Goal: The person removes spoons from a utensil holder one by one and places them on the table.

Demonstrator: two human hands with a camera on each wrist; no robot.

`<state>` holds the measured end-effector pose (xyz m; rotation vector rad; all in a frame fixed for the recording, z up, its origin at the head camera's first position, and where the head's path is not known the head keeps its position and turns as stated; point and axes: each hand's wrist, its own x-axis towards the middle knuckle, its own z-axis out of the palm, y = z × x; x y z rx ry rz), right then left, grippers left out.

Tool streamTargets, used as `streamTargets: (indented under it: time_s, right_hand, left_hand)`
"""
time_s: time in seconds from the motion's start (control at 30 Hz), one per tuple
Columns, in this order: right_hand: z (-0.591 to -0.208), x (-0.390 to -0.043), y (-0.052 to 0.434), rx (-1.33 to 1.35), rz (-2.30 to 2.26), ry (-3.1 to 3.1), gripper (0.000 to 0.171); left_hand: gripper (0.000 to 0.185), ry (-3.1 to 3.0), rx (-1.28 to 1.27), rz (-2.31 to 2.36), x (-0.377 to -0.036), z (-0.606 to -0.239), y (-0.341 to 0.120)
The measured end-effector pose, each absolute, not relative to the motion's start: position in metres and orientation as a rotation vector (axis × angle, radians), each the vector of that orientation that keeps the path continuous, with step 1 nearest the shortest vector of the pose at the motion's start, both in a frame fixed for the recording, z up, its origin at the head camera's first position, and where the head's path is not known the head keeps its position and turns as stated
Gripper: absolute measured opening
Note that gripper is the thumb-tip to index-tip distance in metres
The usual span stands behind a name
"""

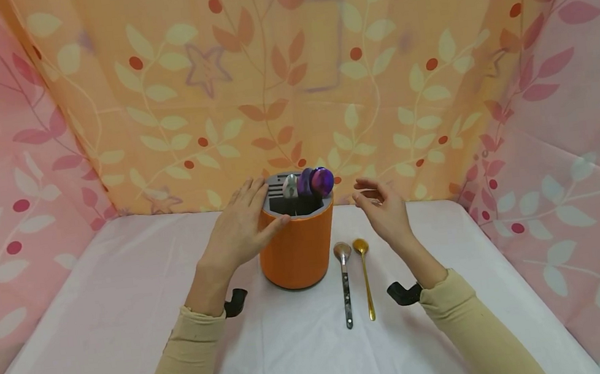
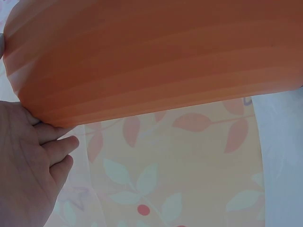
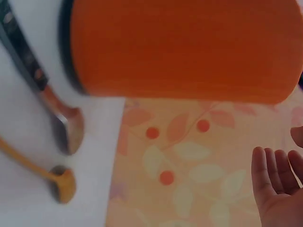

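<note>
An orange cylindrical utensil holder point(image 1: 298, 249) with a grey slotted insert point(image 1: 277, 184) stands upright on the table. My left hand point(image 1: 240, 227) rests against its upper left side, thumb across the front near the rim; the left wrist view shows the fingers point(image 2: 61, 149) touching the orange wall. Out of the insert stick a silver spoon point(image 1: 291, 185) and shiny purple spoons point(image 1: 323, 180), bowls up. To the right of the holder my right hand point(image 1: 386, 208) hovers with relaxed fingers, holding nothing. Below it lie a spoon with a dark riveted handle point(image 1: 346, 286) and a slim golden spoon point(image 1: 366, 278).
White cloth covers the table point(image 1: 130, 354). A leaf-patterned orange curtain point(image 1: 278, 91) hangs behind it, with pink patterned curtains point(image 1: 579, 149) along both sides. Black wrist mounts point(image 1: 403, 294) show at both wrists.
</note>
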<state>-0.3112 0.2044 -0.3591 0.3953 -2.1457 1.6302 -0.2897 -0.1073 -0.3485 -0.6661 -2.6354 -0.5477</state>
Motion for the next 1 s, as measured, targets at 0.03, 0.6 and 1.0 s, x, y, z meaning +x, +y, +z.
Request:
streamTargets:
  time_s: [0.03,0.6,1.0]
  right_hand:
    - [-0.359,-0.313,0.203,0.419,1.623,-2.116,0.036]
    - [-0.328,-0.303,0.159,0.612,1.564,-2.003,0.036]
    - [-0.327,-0.306,0.152,0.594,1.511,-2.057,0.04]
  left_hand:
    - [0.094,-2.633,-0.667,-0.548,-0.29,-0.349,-0.107]
    - [0.094,-2.627,-0.674,-0.55,-0.291,-0.348,-0.107]
    - [0.093,-2.635,-0.668,-0.532,-0.291,-0.348,-0.107]
